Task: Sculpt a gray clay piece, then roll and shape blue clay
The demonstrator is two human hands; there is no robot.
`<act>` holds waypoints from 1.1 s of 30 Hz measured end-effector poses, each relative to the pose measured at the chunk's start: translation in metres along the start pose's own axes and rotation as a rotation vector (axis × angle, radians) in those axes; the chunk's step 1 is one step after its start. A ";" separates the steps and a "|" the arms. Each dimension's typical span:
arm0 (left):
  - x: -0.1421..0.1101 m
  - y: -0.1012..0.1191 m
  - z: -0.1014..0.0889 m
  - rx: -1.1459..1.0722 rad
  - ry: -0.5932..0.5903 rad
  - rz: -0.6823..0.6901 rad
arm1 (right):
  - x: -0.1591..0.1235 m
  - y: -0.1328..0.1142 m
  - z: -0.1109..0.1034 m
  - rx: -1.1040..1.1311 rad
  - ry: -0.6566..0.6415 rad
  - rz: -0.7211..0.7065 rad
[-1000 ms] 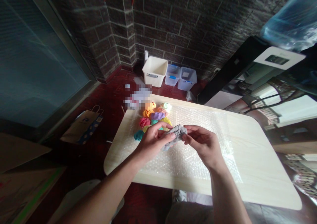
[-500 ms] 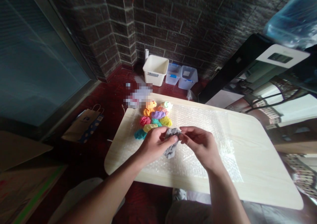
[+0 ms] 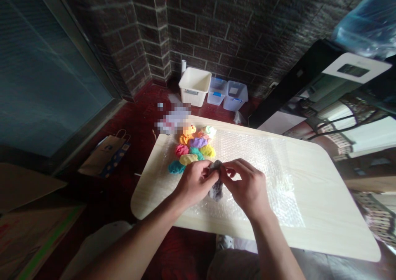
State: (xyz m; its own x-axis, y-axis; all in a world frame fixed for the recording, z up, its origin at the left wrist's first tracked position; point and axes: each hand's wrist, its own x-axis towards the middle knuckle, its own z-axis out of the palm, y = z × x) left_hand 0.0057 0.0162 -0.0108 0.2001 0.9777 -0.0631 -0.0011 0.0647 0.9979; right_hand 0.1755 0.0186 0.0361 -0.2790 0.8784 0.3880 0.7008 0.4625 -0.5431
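Between my two hands is a soft grey crumpled lump [image 3: 215, 191]; whether it is cloth or modelling clay I cannot tell. My left hand [image 3: 195, 182] pinches its upper left side, thumb in front. With thumb and fingertips, my right hand [image 3: 246, 183] grips the top from the right. The lump hangs downward over the bubble wrap [image 3: 253, 160]. Just beyond my left hand sits a cluster of several similar coloured lumps, among them a teal one [image 3: 176, 167], a pale yellow one [image 3: 188, 159], a red one [image 3: 181, 149] and a purple one [image 3: 198, 142].
The bubble wrap lies on a pale wooden table [image 3: 334, 214] with rounded corners. Behind it on the floor stand a cream bin [image 3: 193, 96] and two clear plastic boxes [image 3: 235, 100]. A paper bag [image 3: 103, 156] lies at left, and a water dispenser [image 3: 355, 67] stands at right.
The grey lump has turned from lying slantwise to hanging nearly upright. My right hand has shifted left, closer to my left hand, and its fingers have curled over the lump's top.
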 end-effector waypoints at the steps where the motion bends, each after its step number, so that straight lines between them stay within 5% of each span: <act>1: 0.000 0.000 0.001 -0.006 0.006 -0.004 | 0.000 -0.001 0.001 -0.040 0.007 -0.032; 6: 0.001 -0.001 0.000 -0.053 0.021 -0.023 | 0.000 -0.003 0.001 -0.013 -0.006 -0.096; 15: 0.005 -0.011 -0.005 -0.147 0.053 -0.070 | 0.000 0.000 -0.003 0.096 -0.213 -0.043; 19: 0.006 -0.003 -0.003 -0.209 0.077 -0.107 | 0.001 0.008 -0.003 0.404 -0.100 0.140; 23: 0.004 0.011 -0.002 -0.312 -0.056 -0.149 | 0.000 0.020 -0.001 0.835 -0.054 0.449; 33: 0.000 0.019 -0.006 -0.391 -0.127 -0.237 | 0.000 0.020 0.004 0.954 -0.197 0.467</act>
State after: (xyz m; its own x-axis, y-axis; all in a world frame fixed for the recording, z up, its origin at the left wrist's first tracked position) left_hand -0.0002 0.0191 0.0079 0.3578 0.8964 -0.2617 -0.3047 0.3770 0.8747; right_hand 0.1872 0.0283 0.0222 -0.2776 0.9566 -0.0883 -0.0117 -0.0952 -0.9954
